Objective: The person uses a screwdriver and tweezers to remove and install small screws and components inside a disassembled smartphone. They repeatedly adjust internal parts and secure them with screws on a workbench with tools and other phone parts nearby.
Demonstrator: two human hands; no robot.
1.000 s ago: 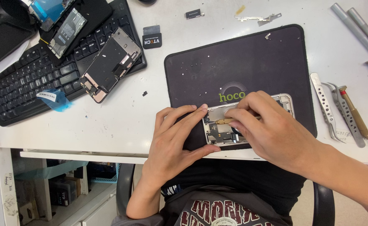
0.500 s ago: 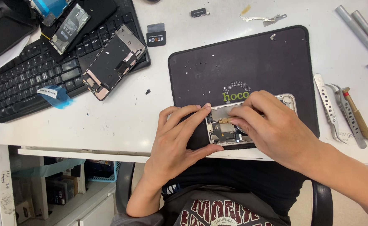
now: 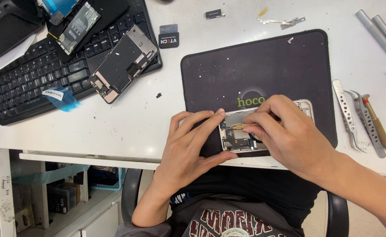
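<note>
step in hand: judged to be fine work inside the opened phone body [image 3: 245, 131], most likely loosening or seating a small part with the tool tip.
phone place: lay flat on the near edge of the dark work mat [image 3: 263, 66], close to the near edge of the white table [image 3: 127, 123].
left hand: left hand [image 3: 188, 145] braced the left end of the phone body, index and middle fingers [image 3: 204, 120] stretched along its far corner, thumb pressed at its near corner; spread wide, gripped nothing else.
right hand: right hand [image 3: 289, 131] covered the right half of the phone, fingers curled tight round a slim tan-handled tool [image 3: 242, 126].
tool tip: pointed left, just inside the frame, right beside the left fingertips; actual contact too small to tell.
next move: seemed to call for a steady, light push with the frame held still, so nothing slipped.
nearby: tweezers [image 3: 346, 114] right of the mat; removed screen panel [image 3: 122, 63] on the keyboard [image 3: 26, 87], far left.
</note>
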